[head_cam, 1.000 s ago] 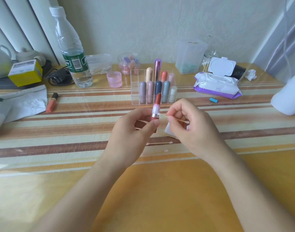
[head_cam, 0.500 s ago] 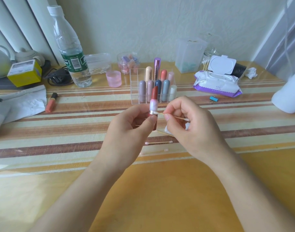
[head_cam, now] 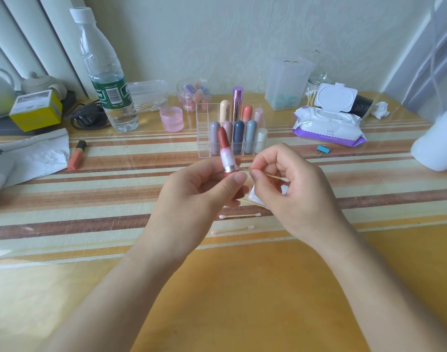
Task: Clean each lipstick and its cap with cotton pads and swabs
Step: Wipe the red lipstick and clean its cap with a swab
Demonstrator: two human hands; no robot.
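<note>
We lose the lower part of the lipstick (head_cam: 226,153) inside the left hand (head_cam: 192,196). The right hand (head_cam: 293,196) covers most of the cotton pad (head_cam: 254,196) and the middle of the swab (head_cam: 273,176). We cannot tell whether the swab's far tip touches the tube. The picture's right edge cuts off a white container (head_cam: 435,148), and the bottle (head_cam: 108,80) label is too small to read.

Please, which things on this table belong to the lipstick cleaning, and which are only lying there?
For the job: open lipstick in the left hand, cotton swab in the right hand, two used swabs, rack of lipsticks.
Just lying about: water bottle, yellow box, binder clip.
</note>
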